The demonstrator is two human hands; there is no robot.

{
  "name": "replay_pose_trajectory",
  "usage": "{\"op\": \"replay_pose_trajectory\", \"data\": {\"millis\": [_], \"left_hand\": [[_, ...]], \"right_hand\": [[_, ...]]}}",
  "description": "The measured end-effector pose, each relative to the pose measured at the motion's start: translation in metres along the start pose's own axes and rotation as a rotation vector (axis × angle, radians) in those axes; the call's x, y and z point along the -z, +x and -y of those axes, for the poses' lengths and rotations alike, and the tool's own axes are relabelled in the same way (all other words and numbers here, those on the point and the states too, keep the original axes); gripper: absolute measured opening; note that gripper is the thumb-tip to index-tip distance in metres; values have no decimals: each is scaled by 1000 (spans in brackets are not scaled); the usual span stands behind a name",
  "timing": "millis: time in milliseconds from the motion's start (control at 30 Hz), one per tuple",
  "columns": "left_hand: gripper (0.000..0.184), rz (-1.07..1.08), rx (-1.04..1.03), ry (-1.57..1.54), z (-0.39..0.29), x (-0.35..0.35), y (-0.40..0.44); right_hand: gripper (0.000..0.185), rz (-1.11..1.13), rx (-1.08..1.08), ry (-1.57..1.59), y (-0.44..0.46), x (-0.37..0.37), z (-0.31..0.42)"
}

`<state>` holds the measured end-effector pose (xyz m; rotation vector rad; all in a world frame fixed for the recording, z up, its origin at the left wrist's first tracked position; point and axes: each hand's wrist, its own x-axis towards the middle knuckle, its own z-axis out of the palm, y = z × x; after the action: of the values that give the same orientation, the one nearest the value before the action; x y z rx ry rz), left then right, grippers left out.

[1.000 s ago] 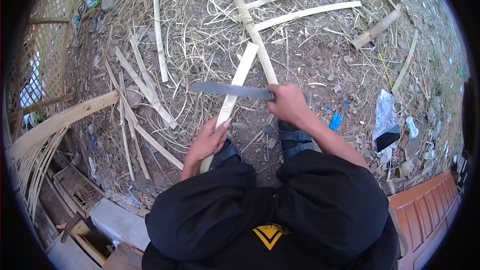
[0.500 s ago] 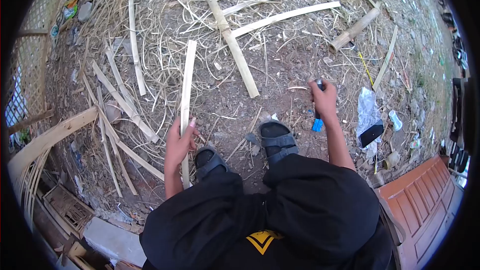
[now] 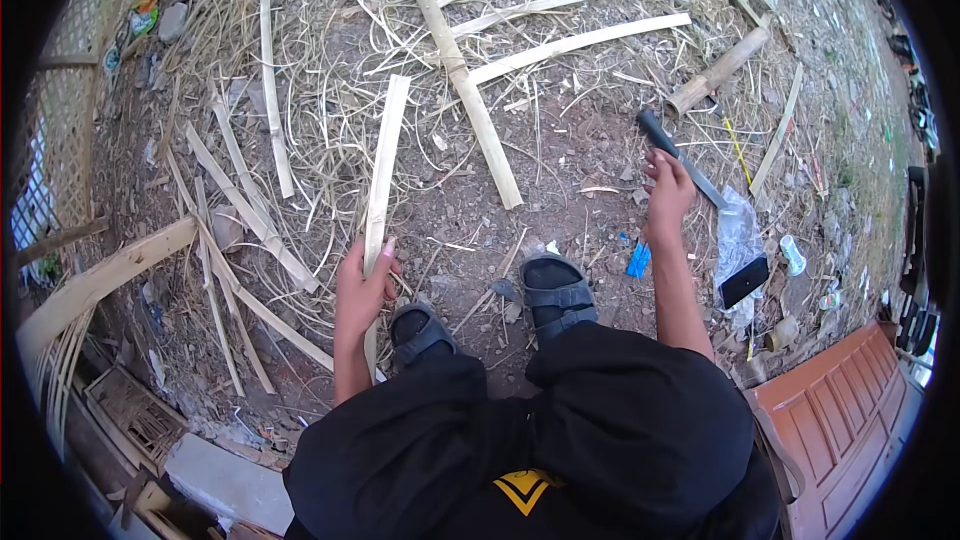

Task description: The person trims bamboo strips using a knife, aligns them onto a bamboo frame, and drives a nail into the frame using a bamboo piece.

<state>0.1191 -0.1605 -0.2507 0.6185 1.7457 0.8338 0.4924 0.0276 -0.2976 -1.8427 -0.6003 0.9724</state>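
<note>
My left hand (image 3: 364, 285) is wrapped round a flat bamboo strip (image 3: 386, 165), which stands nearly lengthwise in front of my left foot. On the right, my right hand (image 3: 669, 185) has its fingers apart and slightly curled, with nothing held in them. Just beyond its fingertips lies a long knife (image 3: 690, 168) with a black handle, its blade pointing down and right toward a clear plastic bag (image 3: 738, 225). A black phone (image 3: 744, 281) rests on that bag. Small blue pieces (image 3: 638, 260) are on the ground left of my right wrist.
A bamboo pole (image 3: 463, 85) lies ahead with strips fanning right from it. A thick bamboo piece (image 3: 717, 72) is at the upper right. Loose strips (image 3: 250, 202) and a wooden plank (image 3: 110, 275) are at the left. An orange panelled board (image 3: 835, 410) is at the lower right.
My right hand has let go of the knife, which now lies on the ground. Earlier its blade was across the strip. My left hand has kept the strip and moved left.
</note>
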Motion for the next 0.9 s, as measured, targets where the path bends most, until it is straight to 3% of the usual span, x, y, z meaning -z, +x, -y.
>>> {"op": "replay_pose_trajectory", "data": {"millis": [67,200,267,300,367,500,600,700,767,900], "left_hand": [[26,-3,16,-18,-3,0,1],[26,-19,2,-28,-2,1,5],[26,-26,3,-16,-2,1,6],[26,-27,3,-6,-1,1,8],[26,-31,11,-5,0,1,10],[25,-22,38,-24,2,-2,13],[26,-20,54,-49,0,-1,16],[26,-9,57,-75,1,1,17],[25,-40,74,-111,6,4,18],[25,-4,88,-154,8,10,19]], "right_hand": [[26,340,411,-322,-8,-25,-3],[23,517,638,-581,-15,-84,42],[29,598,1119,-700,3,-115,48],[29,605,1126,-697,5,-130,55],[38,851,842,-880,1,-163,65],[49,959,833,-927,-14,-220,57],[51,943,887,-985,-26,-252,38],[51,786,993,-1029,-32,-265,29],[49,803,805,-1018,-32,-269,28],[44,835,626,-911,-27,-268,28]]}}
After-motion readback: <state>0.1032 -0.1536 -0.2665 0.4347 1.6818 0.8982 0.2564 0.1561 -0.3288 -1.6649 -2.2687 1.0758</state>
